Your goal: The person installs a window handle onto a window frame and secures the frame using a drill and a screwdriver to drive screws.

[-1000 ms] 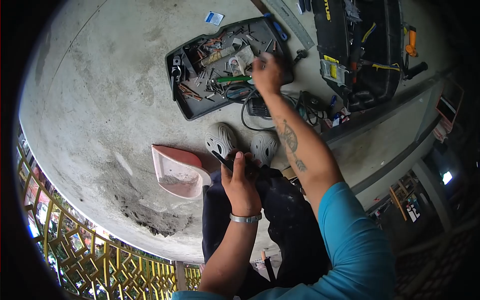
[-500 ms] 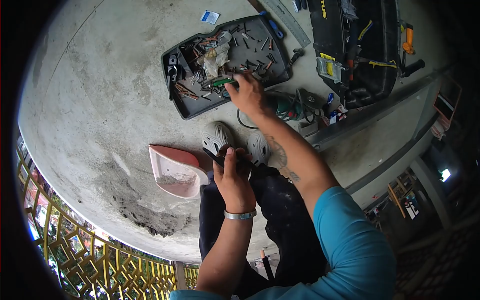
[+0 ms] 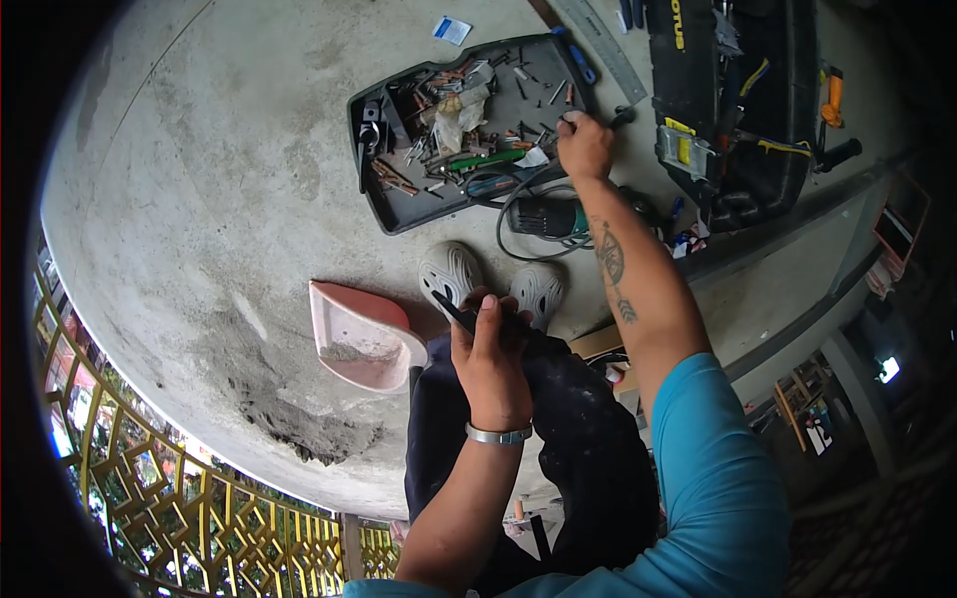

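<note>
My left hand [image 3: 488, 349], a metal band on its wrist, is closed around a slim black object [image 3: 456, 312] held above my knees; the kind cannot be made out. My right hand [image 3: 586, 148] is over the right end of a black tray [image 3: 419, 212], its fingers curled in with the fingertips by the rim. Whatever those fingers hold, if anything, is hidden. Loose screws, bolts and plugs lie in the tray with a crumpled plastic bag [image 3: 459, 122] and a green tool [image 3: 488, 159]. Just right of this hand is the end of a dark tool [image 3: 623, 116].
A corded green power tool [image 3: 546, 216] lies below the tray. At right stands an open black toolbox [image 3: 688, 90] with tools in it. A metal ruler [image 3: 605, 50] lies between them. A pink dustpan [image 3: 364, 339] is by my left shoe [image 3: 449, 271]. Yellow railing [image 3: 199, 518] runs behind.
My right hand has moved right, from beside the green tool to the tray's right end. My left hand still holds the black object. The whole view has shifted slightly.
</note>
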Demonstrator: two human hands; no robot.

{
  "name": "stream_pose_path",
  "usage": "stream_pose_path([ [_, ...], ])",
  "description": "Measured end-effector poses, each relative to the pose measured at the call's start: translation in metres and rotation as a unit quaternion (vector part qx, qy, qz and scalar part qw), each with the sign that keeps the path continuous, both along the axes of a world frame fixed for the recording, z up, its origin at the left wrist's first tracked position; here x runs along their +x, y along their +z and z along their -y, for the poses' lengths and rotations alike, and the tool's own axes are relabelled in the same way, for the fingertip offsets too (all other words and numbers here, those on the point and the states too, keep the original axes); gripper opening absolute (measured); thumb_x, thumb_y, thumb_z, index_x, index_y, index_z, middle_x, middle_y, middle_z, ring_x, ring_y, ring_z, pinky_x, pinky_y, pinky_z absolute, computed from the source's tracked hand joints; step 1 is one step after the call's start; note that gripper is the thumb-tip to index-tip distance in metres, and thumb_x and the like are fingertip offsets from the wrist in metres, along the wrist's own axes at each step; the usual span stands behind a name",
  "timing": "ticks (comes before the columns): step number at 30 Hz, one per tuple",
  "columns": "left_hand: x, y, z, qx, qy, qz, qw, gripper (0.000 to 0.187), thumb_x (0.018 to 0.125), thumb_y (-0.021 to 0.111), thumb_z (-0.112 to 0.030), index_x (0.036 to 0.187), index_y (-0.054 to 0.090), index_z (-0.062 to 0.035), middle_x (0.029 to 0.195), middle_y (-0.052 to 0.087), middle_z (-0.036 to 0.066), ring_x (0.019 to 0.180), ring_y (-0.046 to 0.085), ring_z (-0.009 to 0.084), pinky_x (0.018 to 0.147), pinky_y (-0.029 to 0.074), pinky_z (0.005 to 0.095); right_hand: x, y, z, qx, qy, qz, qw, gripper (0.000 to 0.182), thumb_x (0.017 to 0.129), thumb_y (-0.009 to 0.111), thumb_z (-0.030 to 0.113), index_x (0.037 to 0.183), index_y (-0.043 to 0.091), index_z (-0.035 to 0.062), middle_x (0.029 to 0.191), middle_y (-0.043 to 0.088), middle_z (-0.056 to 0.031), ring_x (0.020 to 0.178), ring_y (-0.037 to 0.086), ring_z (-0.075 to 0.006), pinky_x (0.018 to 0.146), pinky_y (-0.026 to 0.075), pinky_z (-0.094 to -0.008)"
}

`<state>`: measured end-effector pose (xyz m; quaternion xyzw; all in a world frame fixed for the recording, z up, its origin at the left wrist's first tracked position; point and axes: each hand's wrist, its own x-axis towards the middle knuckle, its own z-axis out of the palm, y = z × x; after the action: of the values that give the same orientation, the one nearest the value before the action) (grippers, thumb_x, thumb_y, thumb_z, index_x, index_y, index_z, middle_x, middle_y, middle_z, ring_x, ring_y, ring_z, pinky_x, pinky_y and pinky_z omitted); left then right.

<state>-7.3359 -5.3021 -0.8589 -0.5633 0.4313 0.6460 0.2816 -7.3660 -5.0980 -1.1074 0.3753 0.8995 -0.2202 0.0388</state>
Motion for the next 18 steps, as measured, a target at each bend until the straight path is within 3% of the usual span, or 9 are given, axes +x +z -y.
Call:
stream_pose_path([
  [7, -0.003, 0.0, -0.005, 0.0, 0.011, 0.006, 1.0, 0.023, 0.089, 0.059, -0.028, 0.1, 0.055, -0.0083, 0.088, 0.064, 0.006, 0.077, 0.062, 0.0172, 0.065, 0.045, 0.0281, -0.016, 0.005, -0.001, 0.031, 0.069, 0.031, 0.997, 0.012, 0.079, 0.066, 0.014, 0.09, 0.068, 0.0081, 0.091, 0.066, -0.0151, 0.085, 0.063, -0.0349, 0.076, 0.05, -0.0427],
  [12, -0.002, -0.001, -0.008, 0.013, 0.012, 0.005, 1.0, 0.025, 0.089, 0.06, -0.028, 0.102, 0.054, -0.0081, 0.09, 0.063, 0.007, 0.079, 0.062, 0.0184, 0.069, 0.048, 0.0296, -0.026, 0.026, -0.001, -0.178, -0.108, -0.072, 0.975, 0.013, 0.081, 0.061, 0.009, 0.093, 0.067, 0.0052, 0.088, 0.068, -0.0147, 0.084, 0.065, -0.0336, 0.077, 0.05, -0.0387],
  [15, -0.004, 0.002, -0.01, 0.011, 0.024, 0.019, 0.999, 0.025, 0.089, 0.06, -0.027, 0.104, 0.053, -0.0087, 0.09, 0.063, 0.007, 0.08, 0.061, 0.0185, 0.07, 0.047, 0.0297, -0.016, 0.015, -0.005, -0.217, -0.127, -0.076, 0.965, 0.017, 0.082, 0.057, 0.008, 0.095, 0.068, 0.0061, 0.091, 0.068, -0.0159, 0.087, 0.065, -0.0331, 0.08, 0.05, -0.0382],
  [16, -0.003, 0.001, -0.011, 0.009, 0.022, 0.018, 1.0, 0.025, 0.089, 0.06, -0.027, 0.104, 0.053, -0.0088, 0.09, 0.063, 0.007, 0.08, 0.061, 0.0186, 0.07, 0.047, 0.0299, -0.013, 0.017, -0.005, -0.216, -0.127, -0.076, 0.965, 0.017, 0.082, 0.057, 0.008, 0.095, 0.068, 0.0061, 0.091, 0.068, -0.0159, 0.087, 0.065, -0.0331, 0.08, 0.05, -0.0382],
  [18, -0.001, 0.001, -0.013, 0.007, 0.022, 0.018, 1.0, 0.025, 0.089, 0.06, -0.027, 0.104, 0.053, -0.0089, 0.09, 0.062, 0.007, 0.08, 0.061, 0.0187, 0.07, 0.047, 0.03, -0.003, 0.017, -0.004, -0.165, -0.009, 0.003, 0.986, 0.02, 0.081, 0.056, 0.008, 0.096, 0.069, 0.0065, 0.093, 0.067, -0.0171, 0.09, 0.064, -0.0329, 0.081, 0.049, -0.0392],
])
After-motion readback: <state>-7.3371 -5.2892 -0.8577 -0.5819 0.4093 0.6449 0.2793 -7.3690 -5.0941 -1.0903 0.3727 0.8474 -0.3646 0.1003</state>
